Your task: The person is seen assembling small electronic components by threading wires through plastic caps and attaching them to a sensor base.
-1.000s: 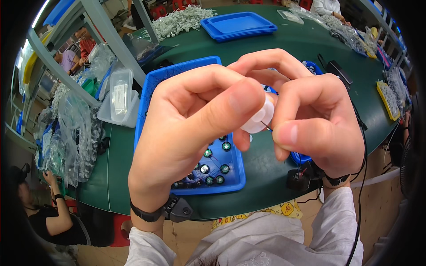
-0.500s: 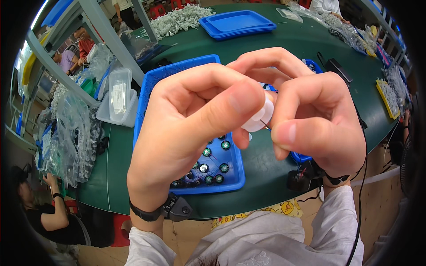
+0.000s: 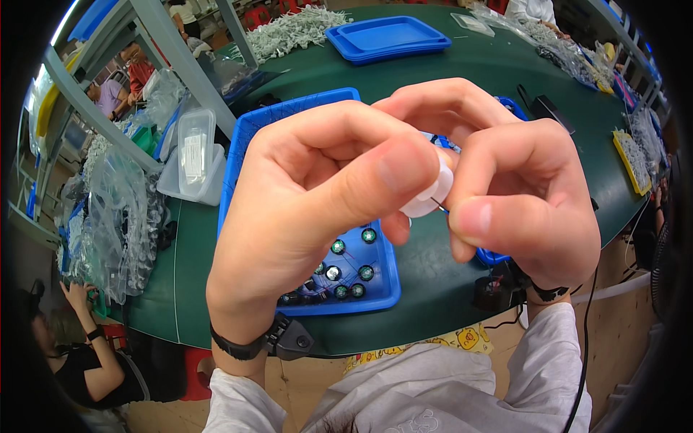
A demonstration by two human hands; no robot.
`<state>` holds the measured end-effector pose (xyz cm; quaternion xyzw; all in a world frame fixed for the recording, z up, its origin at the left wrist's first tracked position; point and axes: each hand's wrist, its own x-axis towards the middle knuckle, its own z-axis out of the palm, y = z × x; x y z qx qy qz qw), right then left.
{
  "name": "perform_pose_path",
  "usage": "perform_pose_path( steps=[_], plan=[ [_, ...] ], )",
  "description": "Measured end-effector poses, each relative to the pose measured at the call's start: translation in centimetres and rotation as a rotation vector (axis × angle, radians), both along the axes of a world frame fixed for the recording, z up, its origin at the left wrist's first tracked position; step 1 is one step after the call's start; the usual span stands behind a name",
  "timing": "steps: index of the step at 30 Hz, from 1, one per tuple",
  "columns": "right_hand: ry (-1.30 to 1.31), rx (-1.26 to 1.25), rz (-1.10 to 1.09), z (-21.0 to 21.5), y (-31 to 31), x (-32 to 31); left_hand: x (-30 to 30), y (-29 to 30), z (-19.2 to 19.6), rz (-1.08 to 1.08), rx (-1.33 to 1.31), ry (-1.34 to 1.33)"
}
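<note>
My left hand (image 3: 310,202) and my right hand (image 3: 516,195) are raised close to the camera, fingertips meeting. Between them sits a small white round part (image 3: 431,193) with a thin wire sticking out. My left thumb presses on its top while my right thumb and fingers pinch the wire end. Below the hands lies a blue tray (image 3: 368,285) holding several small round dark parts with silvery centres (image 3: 339,273). Much of the tray is hidden behind my left hand.
The green table (image 3: 469,86) carries stacked blue trays (image 3: 386,35) at the back, a heap of white parts (image 3: 289,29), clear plastic boxes (image 3: 193,155) on the left and a yellow tray (image 3: 629,160) at right. Another person (image 3: 79,361) crouches low on the left.
</note>
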<state>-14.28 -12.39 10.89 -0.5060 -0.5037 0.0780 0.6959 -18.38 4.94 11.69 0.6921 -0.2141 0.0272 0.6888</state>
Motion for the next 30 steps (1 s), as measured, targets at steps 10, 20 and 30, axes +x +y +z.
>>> perform_pose_path(
  steps=[10,20,30],
  plan=[
    [0.143,-0.136,-0.143,0.9,0.2,-0.9,0.4,0.2,-0.4,-0.03,-0.018,-0.059],
    [0.148,-0.144,-0.185,1.5,0.3,-1.3,0.5,0.3,-0.3,-0.064,-0.072,-0.02],
    [0.162,-0.161,-0.2,2.2,0.7,-2.1,-0.4,1.0,0.3,-0.062,-0.197,0.084]
  ],
)
